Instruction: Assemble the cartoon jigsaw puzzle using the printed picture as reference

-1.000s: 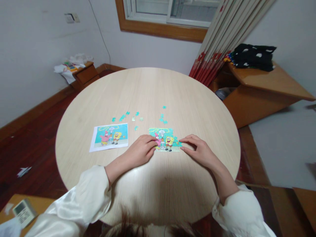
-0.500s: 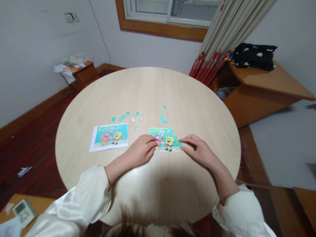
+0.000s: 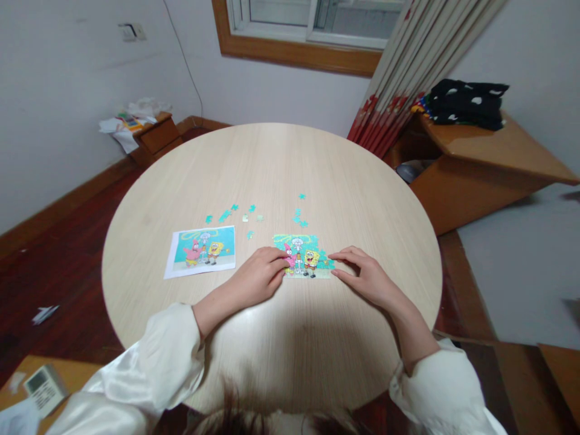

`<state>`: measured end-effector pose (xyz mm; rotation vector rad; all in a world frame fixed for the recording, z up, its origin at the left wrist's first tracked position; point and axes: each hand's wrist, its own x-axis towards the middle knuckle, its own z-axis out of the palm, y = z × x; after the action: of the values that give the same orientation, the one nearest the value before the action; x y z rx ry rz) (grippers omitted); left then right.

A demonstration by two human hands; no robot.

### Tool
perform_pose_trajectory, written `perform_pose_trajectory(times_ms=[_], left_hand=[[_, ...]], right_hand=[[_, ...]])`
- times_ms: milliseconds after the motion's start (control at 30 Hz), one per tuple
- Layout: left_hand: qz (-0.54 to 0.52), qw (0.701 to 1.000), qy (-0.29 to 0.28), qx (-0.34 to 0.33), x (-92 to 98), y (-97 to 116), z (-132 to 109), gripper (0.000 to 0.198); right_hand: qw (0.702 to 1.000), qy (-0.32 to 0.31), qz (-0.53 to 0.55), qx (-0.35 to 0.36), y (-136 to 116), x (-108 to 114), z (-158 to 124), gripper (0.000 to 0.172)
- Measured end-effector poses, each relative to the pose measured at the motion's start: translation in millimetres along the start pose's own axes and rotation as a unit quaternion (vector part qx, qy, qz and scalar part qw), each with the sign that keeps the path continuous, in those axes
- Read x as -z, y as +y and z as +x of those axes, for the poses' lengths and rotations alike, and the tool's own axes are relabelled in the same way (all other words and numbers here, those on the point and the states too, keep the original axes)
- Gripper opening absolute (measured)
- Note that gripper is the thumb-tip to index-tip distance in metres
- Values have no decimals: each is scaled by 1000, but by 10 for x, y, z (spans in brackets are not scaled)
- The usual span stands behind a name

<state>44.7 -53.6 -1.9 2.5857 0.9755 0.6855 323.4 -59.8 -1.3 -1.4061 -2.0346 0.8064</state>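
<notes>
A partly assembled jigsaw puzzle [image 3: 298,255] lies on the table, showing a pink starfish, a squid figure and a yellow sponge on turquoise. My left hand [image 3: 261,273] rests over its left edge, with stretched fingers lying on the pieces and hiding part of the starfish. At the right edge, my right hand [image 3: 364,273] touches the border pieces with thumb and fingers apart. Neither hand has lifted anything. To the left lies a printed reference picture [image 3: 203,249] of the same scene. Loose turquoise puzzle pieces [image 3: 225,215] are scattered behind it, and more loose pieces [image 3: 298,215] lie behind the puzzle.
The round wooden table [image 3: 281,163] carries all of this. A wooden cabinet [image 3: 493,157] with black patterned cloth [image 3: 469,103] stands at right, beside a curtain [image 3: 403,78]. At lower left a remote control [image 3: 45,389] lies on a wooden surface.
</notes>
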Motion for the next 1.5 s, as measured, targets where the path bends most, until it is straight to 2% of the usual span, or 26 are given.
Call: perform_pose_trajectory(times_ms=[433,567,667,800,1000,1167,1500], left_hand=[[8,1000,7,-7,14,-6,-3,25],[31,999,12,-12,20,70,44,26],[50,998,-16,-21,-42,223,123,31],[70,992,-90,-53,-214,429,221,55],[113,980,-156,-48,-358,497,243,58],[131,976,-168,-40,-342,522,234,58],[132,978,-160,-40,-389,531,226,62]], right_hand=[[1000,2,-18,4,-9,-11,-5,19],[1000,4,-21,5,1,-17,-4,19],[1000,7,-19,11,13,-23,0,19],[1000,7,-18,19,6,-23,8,18],[999,7,-22,28,-21,-12,24,19],[1000,5,-20,12,-42,-17,41,18],[993,7,75,-89,-69,-63,78,28]])
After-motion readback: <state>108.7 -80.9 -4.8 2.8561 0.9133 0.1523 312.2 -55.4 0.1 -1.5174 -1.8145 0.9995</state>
